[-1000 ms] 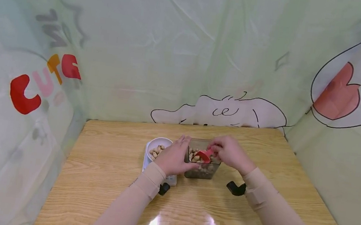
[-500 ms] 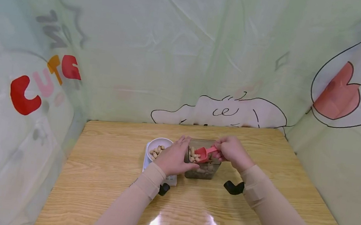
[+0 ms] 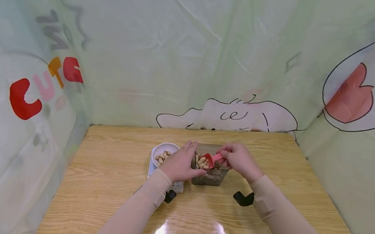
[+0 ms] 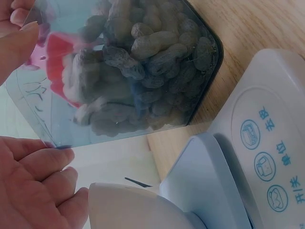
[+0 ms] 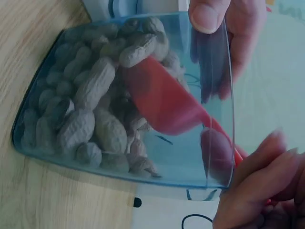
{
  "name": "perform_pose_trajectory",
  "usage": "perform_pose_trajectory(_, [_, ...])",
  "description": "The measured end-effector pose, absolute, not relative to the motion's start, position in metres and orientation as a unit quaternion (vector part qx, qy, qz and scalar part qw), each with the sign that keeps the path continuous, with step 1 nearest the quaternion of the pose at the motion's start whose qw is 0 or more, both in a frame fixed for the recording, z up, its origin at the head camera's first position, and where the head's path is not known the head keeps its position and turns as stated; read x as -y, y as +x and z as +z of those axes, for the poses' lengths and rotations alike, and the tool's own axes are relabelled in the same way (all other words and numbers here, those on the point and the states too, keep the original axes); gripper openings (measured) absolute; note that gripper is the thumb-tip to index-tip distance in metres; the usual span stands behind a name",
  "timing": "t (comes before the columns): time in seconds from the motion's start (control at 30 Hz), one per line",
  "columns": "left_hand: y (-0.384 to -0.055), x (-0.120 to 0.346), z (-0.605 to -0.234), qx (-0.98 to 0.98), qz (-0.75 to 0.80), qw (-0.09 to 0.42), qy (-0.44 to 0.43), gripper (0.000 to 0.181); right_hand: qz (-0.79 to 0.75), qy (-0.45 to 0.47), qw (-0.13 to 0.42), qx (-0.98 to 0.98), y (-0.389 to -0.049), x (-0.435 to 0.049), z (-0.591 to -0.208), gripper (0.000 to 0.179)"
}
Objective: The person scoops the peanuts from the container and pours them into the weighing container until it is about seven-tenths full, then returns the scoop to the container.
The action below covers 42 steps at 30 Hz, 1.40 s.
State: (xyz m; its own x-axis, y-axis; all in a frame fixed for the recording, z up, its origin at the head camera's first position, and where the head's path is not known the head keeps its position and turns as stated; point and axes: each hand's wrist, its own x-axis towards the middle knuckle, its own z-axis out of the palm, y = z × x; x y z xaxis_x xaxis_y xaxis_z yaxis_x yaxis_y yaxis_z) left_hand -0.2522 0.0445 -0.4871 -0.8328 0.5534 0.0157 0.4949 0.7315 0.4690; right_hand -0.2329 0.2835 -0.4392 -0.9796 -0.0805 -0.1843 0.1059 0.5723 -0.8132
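Note:
My right hand (image 3: 240,162) pinches the handle of a red scoop (image 3: 208,160), whose bowl dips among peanuts in a clear, smoky plastic container (image 3: 209,180). In the right wrist view the scoop (image 5: 164,102) slants through the container, its tip under some unshelled peanuts (image 5: 90,131). My left hand (image 3: 179,165) grips the container at its left side, thumb along the front rim and fingers toward the back. Through the wall in the left wrist view, the peanuts (image 4: 152,52) fill the lower part. Just left of the container, partly behind my left hand, stands a white bowl (image 3: 158,150) of peanuts.
The bowl sits on a white kitchen scale (image 4: 281,119) with blue button icons, close to the container. Black wrist-camera parts (image 3: 243,198) hang below my wrists. The wooden table (image 3: 108,169) ends at fabric walls (image 3: 127,67) printed with cartoons.
The scoop lifted and shifted in the container, then pushed leftward into the peanuts. My right hand moved slightly right, then back left. The left hand stays on the container.

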Motion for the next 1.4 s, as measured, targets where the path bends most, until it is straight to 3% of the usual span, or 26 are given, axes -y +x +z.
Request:
perform_pose_trajectory(0.3, [-0.255,-0.043,-0.489,-0.924,0.241,0.059,0.290,0.110,-0.532,0.069,0.121,-0.835,-0.239,-0.286,-0.437,0.029])
perform_pose_trajectory(0.53, [-0.255,-0.043,-0.491,-0.927,0.233,0.058,0.289,0.111,-0.449,-0.005,0.103,-0.888,-0.231,-0.278,-0.439,0.027])
perform_pose_trajectory(0.7, [-0.254,-0.043,-0.491,-0.926,0.234,0.056,0.291,0.111,-0.458,0.005,0.090,-0.884,-0.228,-0.280,-0.442,0.029])
perform_pose_trajectory(1.07, [-0.254,-0.043,-0.489,-0.929,0.228,0.064,0.285,0.111,-0.567,0.072,0.153,-0.806,-0.228,-0.293,-0.437,0.037])
perform_pose_trajectory(1.4, [-0.255,-0.044,-0.489,-0.929,0.226,0.063,0.286,0.112,-0.620,0.110,0.161,-0.760,-0.228,-0.302,-0.440,0.040])
